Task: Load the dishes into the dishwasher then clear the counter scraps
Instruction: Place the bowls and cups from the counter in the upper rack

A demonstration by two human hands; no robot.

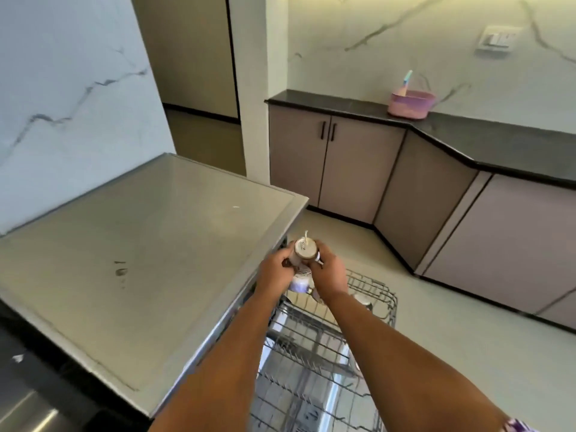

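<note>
Above the pulled-out dishwasher rack [327,338], both hands meet round an upturned mug [304,249] — the left hand [277,272] curls its fingers against one side, the right hand [330,272] clasps the other, base facing the camera. Just below it a second, pale mug [300,283] shows between the wrists. Left of them lies the steel counter [140,260]; across the floor, a pink bowl [411,104] sits on the dark worktop [498,141].
</note>
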